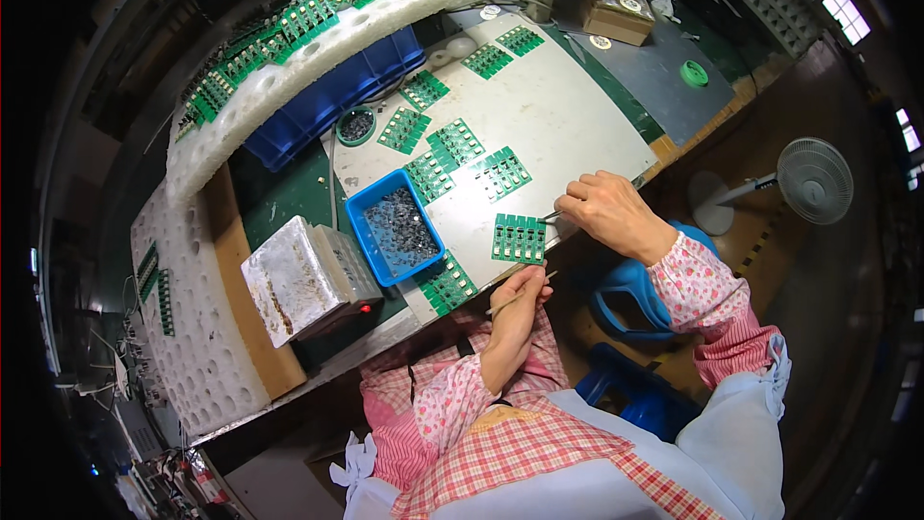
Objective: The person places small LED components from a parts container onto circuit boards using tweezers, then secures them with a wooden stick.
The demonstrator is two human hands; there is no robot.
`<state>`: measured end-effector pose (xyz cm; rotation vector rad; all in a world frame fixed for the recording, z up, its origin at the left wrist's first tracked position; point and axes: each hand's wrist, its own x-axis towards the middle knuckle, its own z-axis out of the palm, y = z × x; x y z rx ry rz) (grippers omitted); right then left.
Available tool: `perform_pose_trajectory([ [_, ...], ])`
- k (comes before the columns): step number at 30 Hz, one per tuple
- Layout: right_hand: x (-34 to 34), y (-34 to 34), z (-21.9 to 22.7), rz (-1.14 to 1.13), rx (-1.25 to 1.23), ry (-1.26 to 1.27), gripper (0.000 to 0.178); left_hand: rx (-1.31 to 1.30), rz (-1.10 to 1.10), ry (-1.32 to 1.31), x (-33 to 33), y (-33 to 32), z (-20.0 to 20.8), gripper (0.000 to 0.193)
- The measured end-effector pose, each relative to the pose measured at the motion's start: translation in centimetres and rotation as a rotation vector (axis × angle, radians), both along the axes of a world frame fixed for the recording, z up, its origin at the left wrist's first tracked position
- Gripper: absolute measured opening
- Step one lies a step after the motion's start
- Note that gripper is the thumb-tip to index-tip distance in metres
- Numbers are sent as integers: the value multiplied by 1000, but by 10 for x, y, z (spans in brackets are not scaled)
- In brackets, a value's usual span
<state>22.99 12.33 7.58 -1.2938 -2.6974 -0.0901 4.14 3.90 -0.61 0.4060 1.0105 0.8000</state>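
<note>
Though boards (308, 21) line the foam (233, 123) left of and beyond the hands, perhaps a finished batch, the work looks only partly done. Nearer, just left of the hands, a blue bin (359, 237) holds plenty of black parts (402, 226). Past the hands, loose boards (506, 174) lie on the table (577, 120), their state too small to judge. The left hand (517, 310) pinches a stick (499, 307), fingertips by the near edge of the current board (520, 240), seemingly unfinished; the right hand (608, 208) grips a narrow tool (550, 219) at its right side.
</note>
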Motion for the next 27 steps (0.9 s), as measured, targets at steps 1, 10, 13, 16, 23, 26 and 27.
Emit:
perform_pose_trajectory([
  [1,1,-2,0,-10,-3,1,9,0,28,7,2,0,0,33],
  [10,26,-31,10,-278,-147,368,15,24,126,46,14,-2,1,27],
  [13,32,-43,2,-404,-338,562,18,41,134,61,14,-3,-1,25],
  [16,36,-55,-5,-529,-574,753,19,61,96,103,8,-5,6,24],
  [23,33,-78,4,-587,-886,1025,21,194,-148,88,-37,-26,29,21],
  [26,28,-88,11,-517,-1028,1067,22,227,-272,100,-70,-32,56,16],
  [27,23,-89,14,-458,-1102,1081,22,291,-339,103,-83,-34,62,15],
])
